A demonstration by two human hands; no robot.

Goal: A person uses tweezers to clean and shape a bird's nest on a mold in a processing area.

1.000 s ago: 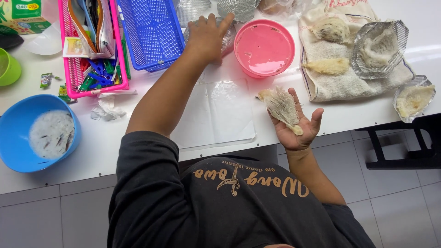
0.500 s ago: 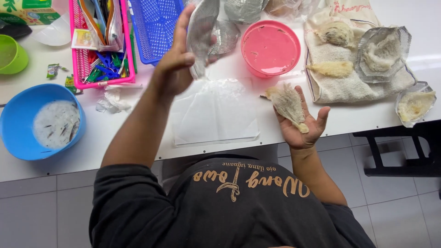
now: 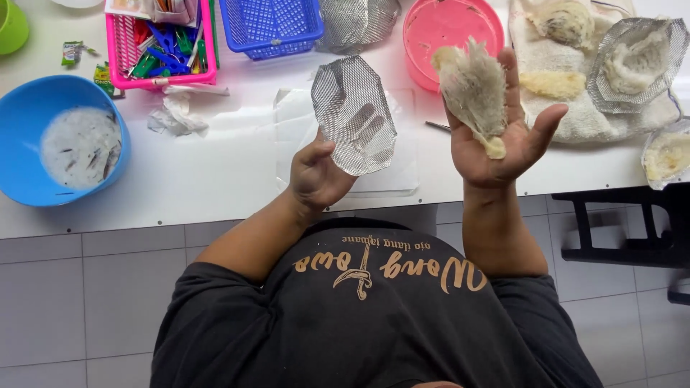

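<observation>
Left hand [image 3: 321, 174] under mesh piece [image 3: 353, 115]

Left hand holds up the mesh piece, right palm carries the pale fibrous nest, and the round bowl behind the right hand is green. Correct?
Not quite: the head view shows the bowl is pink. The left hand does hold the mesh piece, and the right hand carries the nest.

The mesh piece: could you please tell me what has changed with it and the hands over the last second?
The left hand reached to the far side of the table, took the grey mesh piece and brought it back toward the body. The right hand rose slightly, keeping the pale fibrous nest on its open palm. Bowls and baskets stayed put.
</observation>
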